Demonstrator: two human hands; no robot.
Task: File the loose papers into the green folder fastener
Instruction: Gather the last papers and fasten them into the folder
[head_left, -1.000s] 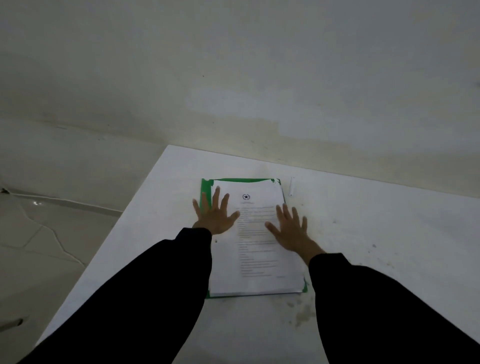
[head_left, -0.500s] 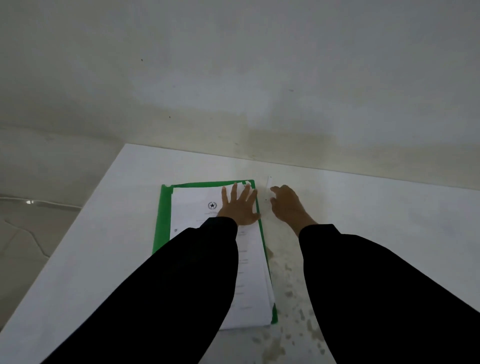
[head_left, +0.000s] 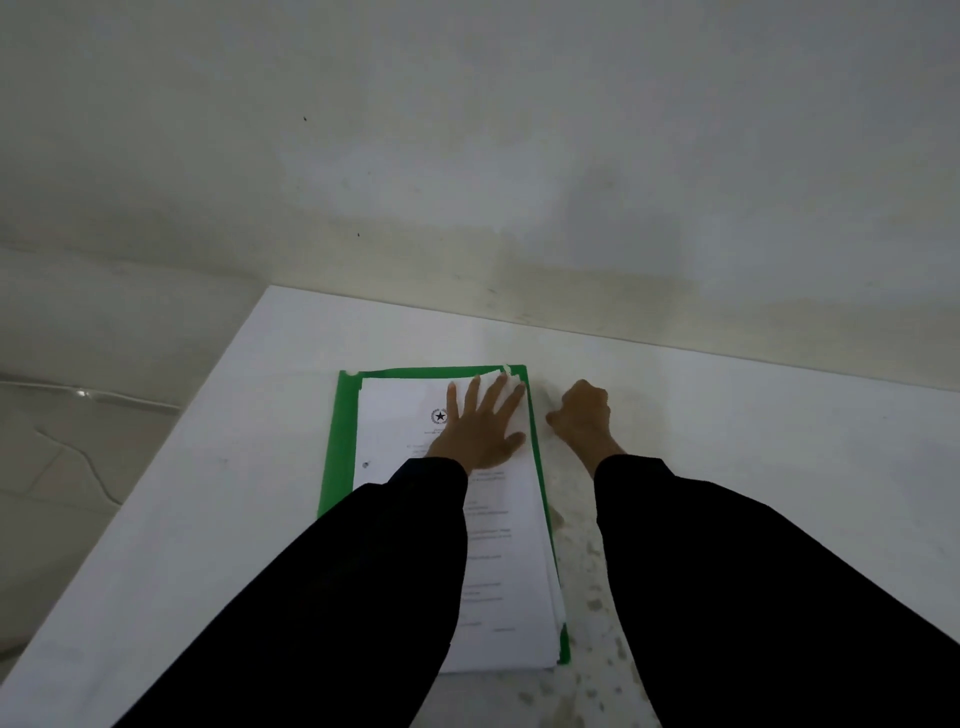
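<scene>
A green folder (head_left: 337, 441) lies open on the white table (head_left: 753, 467), its long side running away from me. A stack of white printed papers (head_left: 395, 415) sits on it, leaving a green margin at the left and top. My left hand (head_left: 480, 426) rests flat on the top right part of the top sheet, fingers spread, reaching the sheet's upper right corner. My right hand (head_left: 582, 415) sits on the bare table just right of the folder's top corner, fingers curled under. What lies beneath it is hidden. Black sleeves cover both arms.
The table's far edge meets a pale wall (head_left: 519, 182) just beyond the folder. Its left edge drops to a cracked tiled floor (head_left: 78, 467). Brownish stains (head_left: 592, 571) speckle the table right of the folder.
My right hand left the papers and went to the table beside the folder's top right corner, curling shut. My left hand slid across the sheet to its upper right. The small white strip there is no longer visible.
</scene>
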